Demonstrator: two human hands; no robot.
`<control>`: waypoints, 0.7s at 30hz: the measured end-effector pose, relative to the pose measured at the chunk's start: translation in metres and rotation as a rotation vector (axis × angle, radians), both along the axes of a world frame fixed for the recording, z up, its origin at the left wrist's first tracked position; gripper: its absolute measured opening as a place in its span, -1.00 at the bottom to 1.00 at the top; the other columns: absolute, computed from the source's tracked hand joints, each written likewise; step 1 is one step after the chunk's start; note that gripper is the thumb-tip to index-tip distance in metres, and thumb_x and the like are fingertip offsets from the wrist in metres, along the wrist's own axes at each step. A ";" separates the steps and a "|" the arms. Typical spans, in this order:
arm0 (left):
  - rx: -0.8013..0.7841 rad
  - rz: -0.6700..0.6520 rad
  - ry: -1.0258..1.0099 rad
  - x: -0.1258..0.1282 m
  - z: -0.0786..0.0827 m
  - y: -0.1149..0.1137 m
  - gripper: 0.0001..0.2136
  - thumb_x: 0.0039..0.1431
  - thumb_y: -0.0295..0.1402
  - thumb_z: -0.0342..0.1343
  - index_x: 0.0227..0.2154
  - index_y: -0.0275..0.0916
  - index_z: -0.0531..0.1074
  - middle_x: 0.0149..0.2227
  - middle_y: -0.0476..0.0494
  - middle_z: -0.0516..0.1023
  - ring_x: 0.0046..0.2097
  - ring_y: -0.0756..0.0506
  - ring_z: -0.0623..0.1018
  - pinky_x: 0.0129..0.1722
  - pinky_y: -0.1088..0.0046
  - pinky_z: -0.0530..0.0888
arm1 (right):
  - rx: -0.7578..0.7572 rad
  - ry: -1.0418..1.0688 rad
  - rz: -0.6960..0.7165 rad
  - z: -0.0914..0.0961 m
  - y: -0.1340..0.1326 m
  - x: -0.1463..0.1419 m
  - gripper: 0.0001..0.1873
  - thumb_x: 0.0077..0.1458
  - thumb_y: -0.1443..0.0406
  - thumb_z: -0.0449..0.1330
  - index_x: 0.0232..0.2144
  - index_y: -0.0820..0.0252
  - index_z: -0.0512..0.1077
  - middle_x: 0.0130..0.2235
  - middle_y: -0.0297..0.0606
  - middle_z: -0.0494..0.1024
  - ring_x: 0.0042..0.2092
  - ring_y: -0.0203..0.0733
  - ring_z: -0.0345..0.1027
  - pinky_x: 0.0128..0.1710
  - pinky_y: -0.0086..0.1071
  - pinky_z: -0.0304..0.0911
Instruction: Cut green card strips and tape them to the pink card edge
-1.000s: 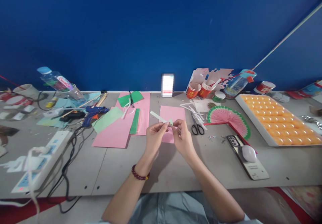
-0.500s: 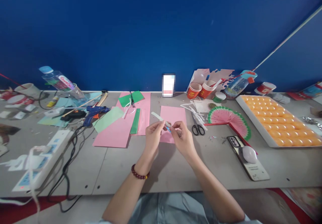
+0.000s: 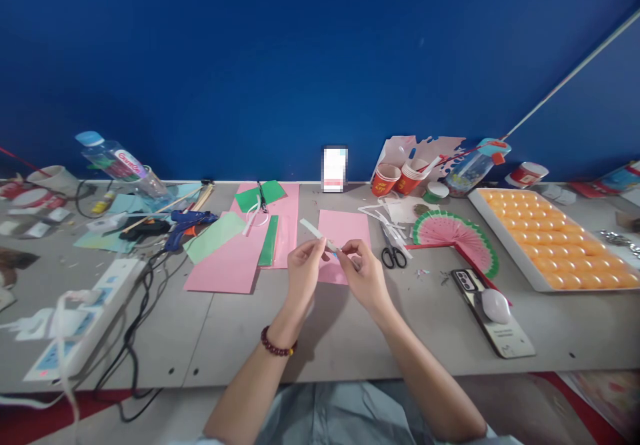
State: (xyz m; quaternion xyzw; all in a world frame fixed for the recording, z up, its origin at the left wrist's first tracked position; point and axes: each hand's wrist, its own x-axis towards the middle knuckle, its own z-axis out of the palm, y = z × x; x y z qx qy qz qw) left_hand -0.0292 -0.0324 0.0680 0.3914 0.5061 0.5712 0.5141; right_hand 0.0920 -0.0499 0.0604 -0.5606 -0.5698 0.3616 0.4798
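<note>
- Grey table (image 3: 240,338): reaches across the scene from left to right, beneath both hands.
- Tray (image 3: 510,241) of orange balls: on the table's right side.
- Pink sheet (image 3: 345,225): lies flat, partly hidden by the hands.
- Left hand (image 3: 306,268): thumb and forefinger pinching the pale strip (image 3: 313,229).
- Right hand (image 3: 367,278): thumb and forefinger pinching the pale strip's near right part.
- Scissors (image 3: 394,257): just right of the right hand.
- Pale strip: between the hands, slanting, free end pointing far left.
</note>
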 end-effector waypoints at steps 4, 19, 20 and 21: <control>0.016 0.018 -0.004 0.000 -0.001 0.000 -0.77 0.03 -0.17 0.20 -0.52 -0.25 0.52 -0.55 -0.03 0.45 -0.46 0.02 0.38 -0.45 0.51 0.32 | 0.007 -0.023 0.026 -0.002 0.001 0.001 -0.81 0.14 0.19 0.08 -0.21 0.13 0.33 -0.32 -0.34 0.40 -0.50 -0.38 0.21 -0.49 -0.49 0.12; 0.175 0.031 0.155 0.002 -0.004 0.000 -0.79 0.12 -0.20 0.13 -0.48 -0.23 0.50 -0.37 -0.09 0.51 -0.28 -0.05 0.46 -0.34 0.49 0.36 | 0.036 -0.058 0.025 0.000 0.001 0.001 -0.83 0.13 0.24 0.04 -0.26 0.15 0.37 -0.31 -0.27 0.47 -0.36 -0.28 0.33 -0.43 -0.47 0.20; 0.173 0.018 0.157 0.002 -0.004 0.001 -0.79 0.13 -0.20 0.12 -0.46 -0.23 0.51 -0.35 -0.10 0.52 -0.27 -0.05 0.47 -0.34 0.49 0.36 | 0.043 -0.053 0.022 0.000 0.001 0.001 -0.83 0.13 0.24 0.03 -0.27 0.15 0.37 -0.30 -0.26 0.47 -0.34 -0.26 0.34 -0.41 -0.47 0.21; 0.172 0.004 0.157 0.003 -0.005 0.001 -0.79 0.13 -0.20 0.11 -0.44 -0.23 0.52 -0.32 -0.12 0.53 -0.25 -0.06 0.48 -0.35 0.49 0.36 | 0.050 -0.047 0.019 0.000 0.001 0.001 -0.84 0.13 0.25 0.03 -0.27 0.15 0.36 -0.30 -0.25 0.47 -0.31 -0.25 0.35 -0.39 -0.46 0.23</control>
